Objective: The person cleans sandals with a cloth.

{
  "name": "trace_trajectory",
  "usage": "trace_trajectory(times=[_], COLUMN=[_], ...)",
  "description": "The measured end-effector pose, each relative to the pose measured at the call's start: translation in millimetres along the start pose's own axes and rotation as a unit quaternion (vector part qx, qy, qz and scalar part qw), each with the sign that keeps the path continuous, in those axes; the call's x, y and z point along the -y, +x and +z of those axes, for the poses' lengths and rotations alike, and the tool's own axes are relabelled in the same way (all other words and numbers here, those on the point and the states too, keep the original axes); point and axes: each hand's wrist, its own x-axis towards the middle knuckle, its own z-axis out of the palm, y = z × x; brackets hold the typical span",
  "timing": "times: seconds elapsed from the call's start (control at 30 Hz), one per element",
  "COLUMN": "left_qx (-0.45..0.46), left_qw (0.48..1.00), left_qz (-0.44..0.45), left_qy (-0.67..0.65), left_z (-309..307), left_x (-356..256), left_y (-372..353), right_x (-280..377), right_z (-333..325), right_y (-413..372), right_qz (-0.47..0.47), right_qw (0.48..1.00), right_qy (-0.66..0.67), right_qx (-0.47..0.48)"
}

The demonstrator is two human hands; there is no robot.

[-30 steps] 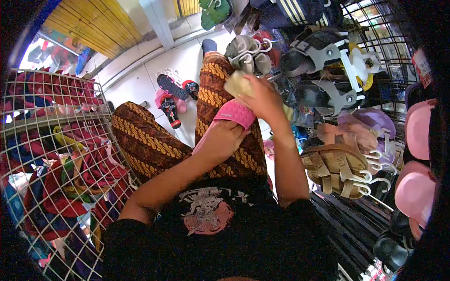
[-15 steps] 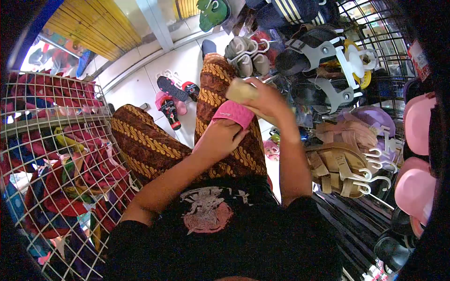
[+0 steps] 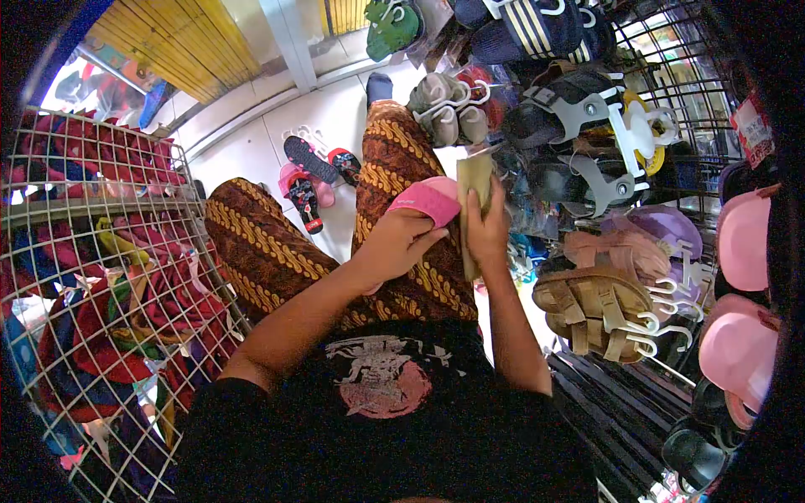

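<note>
Over the patterned trousers (image 3: 394,159), my left hand (image 3: 396,250) has its fingers wrapped round a pink slide sandal (image 3: 429,201), partly inside its strap. The sandal's toe end points up and away; its heel is mostly hidden by the hand and wrist. Just right of it, my right hand (image 3: 488,233) grips a yellowish-beige cloth (image 3: 475,178) that hangs long and flat, apart from the sandal.
Several sandals on hangers (image 3: 312,172) lie on the white tile floor (image 3: 243,151). To the right hang brown sandals (image 3: 595,306), black sandals (image 3: 579,109) and pink slides (image 3: 742,344). A wire rack (image 3: 109,277) holding colourful fabric stands at the left.
My right hand has drawn back from above the sandal to its right side, and the cloth has gone from bunched to hanging lengthwise. The sandal has tilted, showing more of its pale footbed.
</note>
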Motion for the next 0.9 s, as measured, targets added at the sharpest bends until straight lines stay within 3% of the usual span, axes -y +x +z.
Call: trace_trajectory(times=[0.07, 0.17, 0.2, 0.3, 0.33, 0.43, 0.5, 0.57, 0.7, 0.73, 0.8, 0.9], left_qx=[0.014, 0.022, -0.017, -0.083, -0.003, -0.028, -0.051, -0.072, -0.007, 0.026, 0.091, 0.117], left_qw=[0.999, 0.99, 0.992, 0.898, 0.886, 0.887, 0.89, 0.928, 0.917, 0.92, 0.922, 0.952], left_qz=[-0.002, -0.088, -0.08, -0.275, -0.345, -0.331, -0.321, -0.239, -0.279, -0.273, -0.261, -0.197], left_qy=[-0.035, -0.109, -0.098, -0.333, -0.308, -0.322, -0.32, -0.277, -0.286, -0.281, -0.272, -0.202], left_z=[-6, -23, -27, -45, -62, -61, -59, -52, -57, -54, -53, -59], left_x=[6, 3, 3, -14, -4, -4, -8, 5, -12, -2, 16, 1], left_y=[-3, -2, 3, 5, 5, 2, 0, -3, -1, -4, -4, -10], right_x=[3, 22, 29, 36, 40, 47, 55, 53, 72, 71, 56, 50], right_z=[-7, -20, -25, -30, -33, -31, -29, -22, -25, -23, -15, -11], right_y=[-16, -32, -32, -31, -33, -31, -32, -27, -33, -34, -31, -31], right_qz=[-0.014, -0.108, -0.099, -0.102, -0.078, -0.136, -0.123, -0.154, -0.203, -0.231, -0.214, -0.157], right_qw=[1.0, 0.99, 0.99, 0.987, 0.993, 0.988, 0.99, 0.986, 0.979, 0.968, 0.974, 0.986], right_qy=[0.019, -0.063, -0.053, -0.058, -0.044, -0.046, -0.051, -0.021, -0.036, -0.097, -0.076, -0.057], right_qx=[-0.013, -0.071, -0.082, -0.11, -0.079, -0.057, -0.047, -0.067, -0.008, -0.011, -0.007, -0.005])
